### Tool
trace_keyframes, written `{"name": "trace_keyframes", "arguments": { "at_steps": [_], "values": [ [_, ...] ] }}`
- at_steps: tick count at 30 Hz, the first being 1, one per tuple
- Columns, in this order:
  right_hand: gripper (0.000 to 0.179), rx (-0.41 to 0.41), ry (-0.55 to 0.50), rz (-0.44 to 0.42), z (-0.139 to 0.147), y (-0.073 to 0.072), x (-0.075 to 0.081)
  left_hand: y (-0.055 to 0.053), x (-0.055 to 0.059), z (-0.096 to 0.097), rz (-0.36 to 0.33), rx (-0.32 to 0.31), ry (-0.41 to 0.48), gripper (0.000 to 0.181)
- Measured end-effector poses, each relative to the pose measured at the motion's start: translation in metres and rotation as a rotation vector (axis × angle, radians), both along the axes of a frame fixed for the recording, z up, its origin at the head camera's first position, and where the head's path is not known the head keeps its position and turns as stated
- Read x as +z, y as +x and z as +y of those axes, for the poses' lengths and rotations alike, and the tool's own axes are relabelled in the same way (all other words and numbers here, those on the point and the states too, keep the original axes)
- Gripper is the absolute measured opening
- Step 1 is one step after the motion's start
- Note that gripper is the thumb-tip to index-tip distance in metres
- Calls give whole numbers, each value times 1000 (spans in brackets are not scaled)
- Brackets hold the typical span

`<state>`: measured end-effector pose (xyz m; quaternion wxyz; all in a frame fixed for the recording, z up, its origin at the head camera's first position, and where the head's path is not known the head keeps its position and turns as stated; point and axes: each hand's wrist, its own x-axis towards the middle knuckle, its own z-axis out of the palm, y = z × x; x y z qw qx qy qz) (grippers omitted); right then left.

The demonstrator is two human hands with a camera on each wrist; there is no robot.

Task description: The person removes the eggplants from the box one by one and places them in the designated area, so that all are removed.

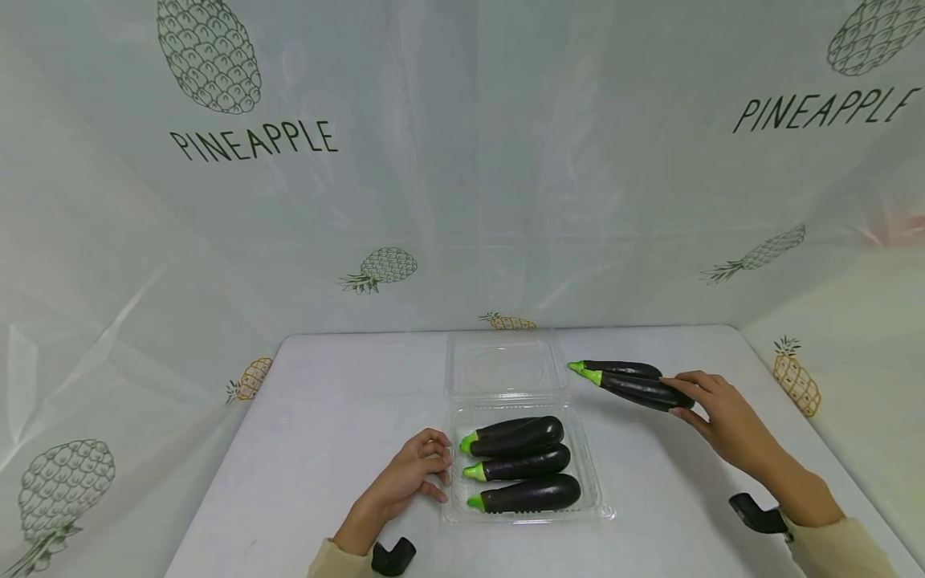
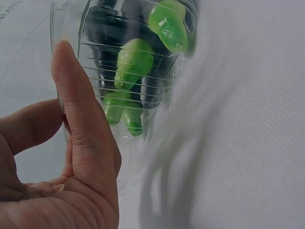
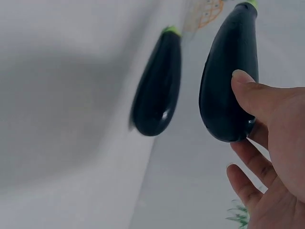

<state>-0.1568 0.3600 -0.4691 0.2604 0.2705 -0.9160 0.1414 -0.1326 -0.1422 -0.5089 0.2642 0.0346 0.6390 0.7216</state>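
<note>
My right hand (image 1: 711, 413) pinches an eggplant (image 1: 639, 391) near its round end, lifted off the table, its green stem pointing left. The right wrist view shows the thumb on its dark skin and fingers behind. Beyond it, a second eggplant (image 3: 159, 86) lies on the table. A clear plastic box (image 1: 598, 490) with its lid (image 1: 506, 345) folded back holds several eggplants, stems to the left. At the box's left edge, my left hand (image 1: 415, 474) holds the rim between thumb and fingers; in the left wrist view green stems (image 2: 133, 64) show through the ridged wall.
The white table (image 1: 347, 385) spreads out on both sides of the box. A pale curtain (image 1: 448, 185) printed with pineapples surrounds the table's back and sides. Dark wrist-mounted devices (image 1: 393, 556) sit by both cuffs.
</note>
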Motion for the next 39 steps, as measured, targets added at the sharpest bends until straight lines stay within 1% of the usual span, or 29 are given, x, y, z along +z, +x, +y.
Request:
{"name": "trace_keyframes", "arguments": {
  "at_steps": [10, 19, 25, 34, 39],
  "values": [
    [65, 11, 31, 6, 12, -10, -20, 0, -2, 0, 2, -1, 6, 27],
    [64, 21, 43, -9, 18, -16, -36, 1, -2, 1, 1, 3, -1, 27],
    [60, 7, 49, -40, 18, -19, -41, 1, -2, 1, 2, 7, -2, 27],
    [54, -4, 72, -57, 19, -24, -46, 1, 1, 1, -2, 11, -7, 27],
    [55, -16, 88, -51, 19, -26, -47, 1, 2, 1, -1, 7, -8, 27]
  ]
}}
